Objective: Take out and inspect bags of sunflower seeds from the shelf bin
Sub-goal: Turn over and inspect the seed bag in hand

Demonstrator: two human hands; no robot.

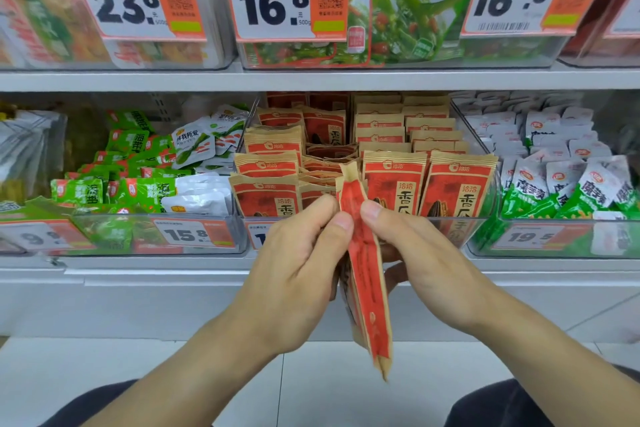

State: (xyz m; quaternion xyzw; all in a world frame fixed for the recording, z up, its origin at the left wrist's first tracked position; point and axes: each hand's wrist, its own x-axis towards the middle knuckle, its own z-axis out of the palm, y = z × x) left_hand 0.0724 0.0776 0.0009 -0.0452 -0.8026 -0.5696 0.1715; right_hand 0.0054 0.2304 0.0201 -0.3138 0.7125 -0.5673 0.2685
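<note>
Both hands meet at the centre of the view, in front of the lower shelf (207,274). The left hand (294,270) and the right hand (426,267) each pinch the held bag of sunflower seeds (367,274) near its top between thumb and curled fingers; the bag is turned edge-on, hanging down toward 6 o'clock, clear of the bin. More brown-and-red bag edges show just behind it — how many are held I cannot tell.

The clear seed bin (360,225) sits directly at 12 o'clock from the hands. Inside it, the remaining seed bags (394,184) stand upright in rows, with a sunken gap in the middle where a few lie flat; the front row shows three faces, the total is too many to count.

At 9 o'clock a bin holds green snack packets (131,191) mixed with white ones, its front tag reading 15.8 (187,235). At 3 o'clock another bin holds white-and-green packets (568,191), tagged 19.5.

On the upper shelf, at 12 o'clock, three large price tags read 23.8 (124,3), 16.8 (273,3) and 16.8 again — clear bins behind them hold green vegetable-snack bags (415,3).
</note>
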